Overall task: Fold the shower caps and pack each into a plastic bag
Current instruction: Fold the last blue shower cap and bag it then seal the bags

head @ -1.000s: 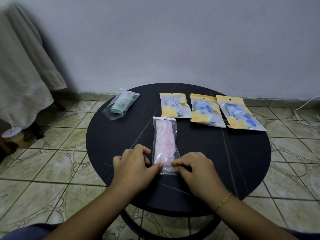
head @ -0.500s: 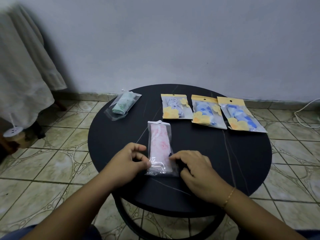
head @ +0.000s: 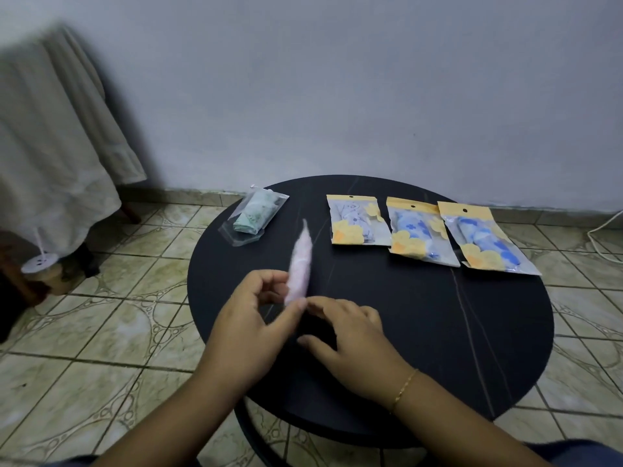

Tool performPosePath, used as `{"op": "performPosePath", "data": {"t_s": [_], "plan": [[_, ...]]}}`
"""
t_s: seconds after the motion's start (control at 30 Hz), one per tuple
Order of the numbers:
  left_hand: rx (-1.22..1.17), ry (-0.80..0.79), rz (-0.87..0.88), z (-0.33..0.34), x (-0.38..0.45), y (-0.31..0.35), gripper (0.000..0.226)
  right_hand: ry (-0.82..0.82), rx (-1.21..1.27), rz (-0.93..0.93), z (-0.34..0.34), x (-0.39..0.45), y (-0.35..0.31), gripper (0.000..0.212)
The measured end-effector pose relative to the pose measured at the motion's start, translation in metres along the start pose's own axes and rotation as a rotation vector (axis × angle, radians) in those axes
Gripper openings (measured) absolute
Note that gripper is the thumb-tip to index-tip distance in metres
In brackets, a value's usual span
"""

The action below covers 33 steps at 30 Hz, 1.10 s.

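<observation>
My left hand (head: 251, 318) pinches the near end of the pink shower cap bag (head: 300, 264) and holds it on edge, lifted off the round black table (head: 438, 332); the bag is blurred. My right hand (head: 347, 338) rests on the table just right of it with relaxed fingers, its index fingertip near the bag's lower end. A clear bag with a green cap (head: 253, 217) lies at the back left. Three yellow-topped bags with blue and white caps (head: 354, 220) (head: 418, 230) (head: 485, 237) lie in a row at the back right.
Pale cloth (head: 57, 156) hangs over furniture at the left, with a white disc on a stick (head: 38, 264) below it. A white cable (head: 603, 230) runs along the tiled floor at the far right. A wall stands close behind the table.
The pink bag lay flat under both hands' fingertips; now my left hand has lifted it and turned it on edge, shifting left. My right hand has let go and lies on the table.
</observation>
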<state>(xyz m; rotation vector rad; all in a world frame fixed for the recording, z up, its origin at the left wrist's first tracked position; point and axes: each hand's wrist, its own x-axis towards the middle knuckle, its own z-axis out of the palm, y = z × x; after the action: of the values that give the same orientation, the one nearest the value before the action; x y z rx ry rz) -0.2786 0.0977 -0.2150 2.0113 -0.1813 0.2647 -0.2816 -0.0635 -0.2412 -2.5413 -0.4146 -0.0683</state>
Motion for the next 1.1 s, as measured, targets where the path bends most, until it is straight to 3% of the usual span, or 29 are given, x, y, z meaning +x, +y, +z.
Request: {"op": "performPosePath", "data": {"t_s": [0.1, 0.23, 0.47, 0.63, 0.83, 0.97, 1.1], "plan": [[0.158, -0.07, 0.15, 0.005, -0.002, -0.01, 0.049, 0.039, -0.05, -0.013, 0.004, 0.005, -0.005, 0.04], [0.346, -0.15, 0.302, 0.007, 0.001, -0.022, 0.05, 0.035, -0.146, 0.058, 0.007, 0.013, 0.0, 0.03], [0.553, -0.212, 0.227, 0.006, 0.006, -0.031, 0.039, -0.009, -0.145, 0.163, -0.004, 0.025, 0.013, 0.043], [0.517, -0.193, 0.16, 0.011, 0.011, -0.025, 0.039, 0.001, -0.08, 0.048, 0.003, 0.03, 0.006, 0.045], [0.572, -0.183, 0.042, 0.0, 0.035, -0.026, 0.04, 0.057, -0.116, 0.07, 0.01, 0.044, 0.001, 0.045], [0.399, -0.198, -0.001, 0.001, 0.046, -0.034, 0.028, 0.172, -0.136, -0.068, 0.021, 0.045, -0.012, 0.055], [0.162, -0.168, -0.116, 0.008, 0.056, -0.029, 0.045, 0.157, -0.145, -0.054, 0.025, 0.058, -0.011, 0.057]]}}
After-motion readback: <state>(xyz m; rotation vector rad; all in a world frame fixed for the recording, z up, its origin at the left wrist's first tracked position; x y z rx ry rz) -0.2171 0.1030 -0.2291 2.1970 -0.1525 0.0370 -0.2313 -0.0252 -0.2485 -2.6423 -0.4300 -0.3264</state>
